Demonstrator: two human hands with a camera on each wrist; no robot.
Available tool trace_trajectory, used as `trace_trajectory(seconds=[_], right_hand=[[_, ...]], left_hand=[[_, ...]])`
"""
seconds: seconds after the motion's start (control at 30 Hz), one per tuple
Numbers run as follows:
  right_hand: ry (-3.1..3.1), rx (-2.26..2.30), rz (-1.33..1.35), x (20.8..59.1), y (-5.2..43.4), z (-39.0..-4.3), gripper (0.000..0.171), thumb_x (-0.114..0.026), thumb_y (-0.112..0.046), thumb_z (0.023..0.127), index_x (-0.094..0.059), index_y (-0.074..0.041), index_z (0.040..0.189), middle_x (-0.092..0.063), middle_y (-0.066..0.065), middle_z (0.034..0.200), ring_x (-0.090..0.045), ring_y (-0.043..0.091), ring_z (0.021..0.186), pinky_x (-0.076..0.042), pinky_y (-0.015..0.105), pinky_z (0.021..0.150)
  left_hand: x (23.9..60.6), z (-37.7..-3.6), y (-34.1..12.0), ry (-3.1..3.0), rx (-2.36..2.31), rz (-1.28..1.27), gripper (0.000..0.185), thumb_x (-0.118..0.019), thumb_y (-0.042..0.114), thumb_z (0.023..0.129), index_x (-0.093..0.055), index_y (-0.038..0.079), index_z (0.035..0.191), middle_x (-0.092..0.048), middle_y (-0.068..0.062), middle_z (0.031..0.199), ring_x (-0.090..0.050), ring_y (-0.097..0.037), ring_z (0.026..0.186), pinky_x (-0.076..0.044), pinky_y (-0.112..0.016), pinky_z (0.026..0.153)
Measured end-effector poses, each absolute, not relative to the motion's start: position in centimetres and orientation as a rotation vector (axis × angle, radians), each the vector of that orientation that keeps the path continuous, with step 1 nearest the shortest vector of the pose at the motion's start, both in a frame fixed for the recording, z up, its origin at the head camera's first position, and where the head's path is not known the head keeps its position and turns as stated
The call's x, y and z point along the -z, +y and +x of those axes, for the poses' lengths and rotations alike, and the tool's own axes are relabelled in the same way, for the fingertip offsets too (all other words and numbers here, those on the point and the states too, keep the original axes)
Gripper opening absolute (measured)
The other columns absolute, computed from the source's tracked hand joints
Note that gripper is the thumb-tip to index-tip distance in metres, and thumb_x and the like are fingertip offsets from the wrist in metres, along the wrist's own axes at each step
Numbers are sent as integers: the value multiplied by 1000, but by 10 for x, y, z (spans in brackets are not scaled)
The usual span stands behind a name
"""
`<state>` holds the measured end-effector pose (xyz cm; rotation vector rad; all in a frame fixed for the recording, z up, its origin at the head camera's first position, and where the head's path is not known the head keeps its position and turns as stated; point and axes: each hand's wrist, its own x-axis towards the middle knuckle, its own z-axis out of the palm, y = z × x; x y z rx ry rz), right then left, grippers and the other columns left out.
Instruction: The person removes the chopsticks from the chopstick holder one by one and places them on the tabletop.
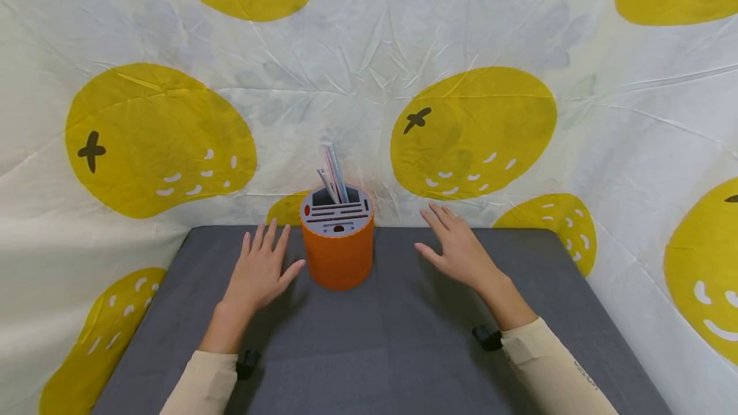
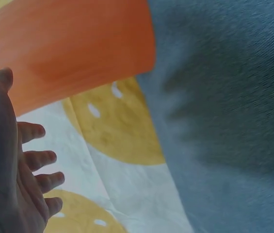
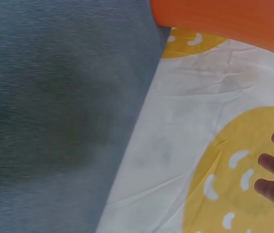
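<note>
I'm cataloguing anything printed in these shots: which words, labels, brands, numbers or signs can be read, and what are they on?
No text can be read in any view.
Right sleeve: a small dark marking, too small to read.
Orange holder: no legible lettering on the sides shown.
Curtain: yellow fruit pictures with dark crosses, no words.

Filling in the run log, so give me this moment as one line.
left hand: empty, near orange holder; right hand: empty, apart from holder; orange holder: upright on grey table, thin sticks inside
</note>
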<state>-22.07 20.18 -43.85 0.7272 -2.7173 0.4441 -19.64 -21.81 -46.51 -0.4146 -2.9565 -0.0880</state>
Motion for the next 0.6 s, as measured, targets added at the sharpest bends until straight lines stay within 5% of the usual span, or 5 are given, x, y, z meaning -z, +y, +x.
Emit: trace_trajectory(seconds=[0.6], right_hand=[[-2771, -954, 709, 391, 163, -261, 69, -64, -40, 102, -39, -11, 160, -41, 13, 163, -38, 35, 150, -33, 59, 121]], left_hand=[[426, -204, -212, -2846, 107, -531, 86, -49, 59, 102, -28, 2, 163, -22, -25, 169, -27, -47, 153, -24, -65, 123]])
